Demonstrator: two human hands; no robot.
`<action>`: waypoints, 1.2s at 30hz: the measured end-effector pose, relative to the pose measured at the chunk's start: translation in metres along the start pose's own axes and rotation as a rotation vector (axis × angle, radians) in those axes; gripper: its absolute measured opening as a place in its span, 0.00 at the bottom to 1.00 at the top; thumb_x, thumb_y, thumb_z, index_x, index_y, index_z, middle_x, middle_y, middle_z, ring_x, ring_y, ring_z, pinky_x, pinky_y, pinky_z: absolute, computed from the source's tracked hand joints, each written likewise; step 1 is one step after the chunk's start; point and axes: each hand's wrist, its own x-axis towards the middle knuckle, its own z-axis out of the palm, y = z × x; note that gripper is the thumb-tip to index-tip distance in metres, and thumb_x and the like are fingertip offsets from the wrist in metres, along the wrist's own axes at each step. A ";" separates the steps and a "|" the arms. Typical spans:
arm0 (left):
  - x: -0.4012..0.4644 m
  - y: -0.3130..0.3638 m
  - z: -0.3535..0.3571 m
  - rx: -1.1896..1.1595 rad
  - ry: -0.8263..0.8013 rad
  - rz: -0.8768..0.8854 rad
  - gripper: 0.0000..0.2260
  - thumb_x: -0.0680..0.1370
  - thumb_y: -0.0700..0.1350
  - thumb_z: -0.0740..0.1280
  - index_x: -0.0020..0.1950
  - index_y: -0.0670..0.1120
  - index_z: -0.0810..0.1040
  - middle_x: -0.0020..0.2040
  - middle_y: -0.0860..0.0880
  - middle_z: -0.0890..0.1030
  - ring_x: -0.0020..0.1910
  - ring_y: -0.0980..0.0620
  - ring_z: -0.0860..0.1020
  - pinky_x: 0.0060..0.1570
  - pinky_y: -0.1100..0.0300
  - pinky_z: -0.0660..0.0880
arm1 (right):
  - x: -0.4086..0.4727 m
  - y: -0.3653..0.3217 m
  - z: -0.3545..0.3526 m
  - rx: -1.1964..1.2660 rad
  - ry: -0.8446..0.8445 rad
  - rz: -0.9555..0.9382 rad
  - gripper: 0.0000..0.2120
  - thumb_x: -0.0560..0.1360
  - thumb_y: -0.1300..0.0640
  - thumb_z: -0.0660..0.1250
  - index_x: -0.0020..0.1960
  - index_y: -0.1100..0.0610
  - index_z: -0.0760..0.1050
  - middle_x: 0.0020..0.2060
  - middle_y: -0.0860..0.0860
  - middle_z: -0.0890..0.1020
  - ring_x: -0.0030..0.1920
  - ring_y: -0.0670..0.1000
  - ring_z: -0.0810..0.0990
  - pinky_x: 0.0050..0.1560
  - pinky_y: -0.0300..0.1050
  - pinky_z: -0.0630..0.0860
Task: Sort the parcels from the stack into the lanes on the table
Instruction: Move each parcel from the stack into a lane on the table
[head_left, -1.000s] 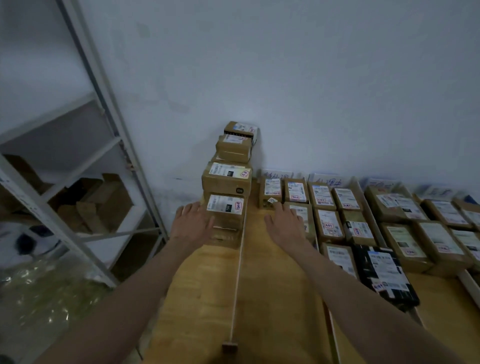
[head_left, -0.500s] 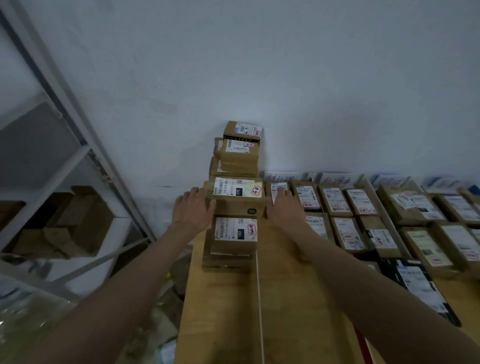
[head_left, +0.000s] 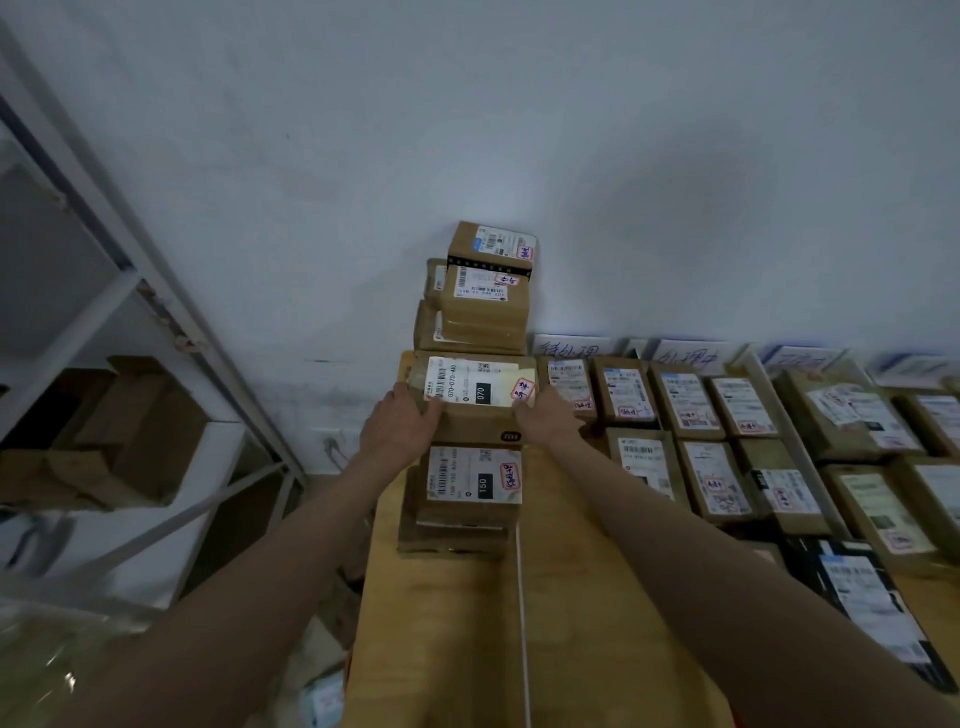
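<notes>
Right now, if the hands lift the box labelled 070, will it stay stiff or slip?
The 070 box is probably stiff: square cardboard edges. Left hand and right hand press opposite sides, so slipping seems unlikely.

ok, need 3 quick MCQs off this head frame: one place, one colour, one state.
1. Where is the metal shelving rack?
A. left of the table
B. behind the lanes
C. on the table

2. What colour is the handwriting on the small sticker of the box marked 070?
A. green
B. red
C. black

3. What are the left hand and right hand doing?
A. resting flat on the table
B. clasping the 070 box from both sides
C. holding a black parcel

Key: 1 A, rack stands past the table's left edge; 2 B, red strokes show; 3 B, a hand at each end of the box.
</notes>
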 end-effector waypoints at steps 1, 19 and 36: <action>-0.003 0.003 -0.001 -0.035 0.008 -0.005 0.27 0.81 0.60 0.58 0.71 0.41 0.66 0.64 0.41 0.76 0.61 0.42 0.75 0.57 0.48 0.75 | -0.002 -0.001 0.000 0.014 0.010 -0.005 0.17 0.82 0.52 0.61 0.67 0.61 0.68 0.61 0.57 0.78 0.57 0.54 0.78 0.44 0.42 0.71; -0.077 0.025 -0.065 -0.247 -0.055 0.183 0.27 0.75 0.56 0.72 0.70 0.46 0.73 0.65 0.46 0.77 0.62 0.45 0.75 0.57 0.52 0.74 | -0.138 0.042 -0.066 0.361 -0.268 -0.013 0.18 0.74 0.51 0.74 0.57 0.60 0.75 0.49 0.56 0.83 0.50 0.55 0.84 0.49 0.48 0.83; -0.124 0.065 -0.044 -0.230 -0.222 0.358 0.29 0.74 0.55 0.73 0.73 0.49 0.71 0.66 0.48 0.76 0.63 0.48 0.75 0.60 0.54 0.73 | -0.204 0.094 -0.080 0.317 -0.350 -0.030 0.20 0.79 0.42 0.64 0.64 0.54 0.75 0.52 0.49 0.83 0.51 0.49 0.82 0.47 0.46 0.82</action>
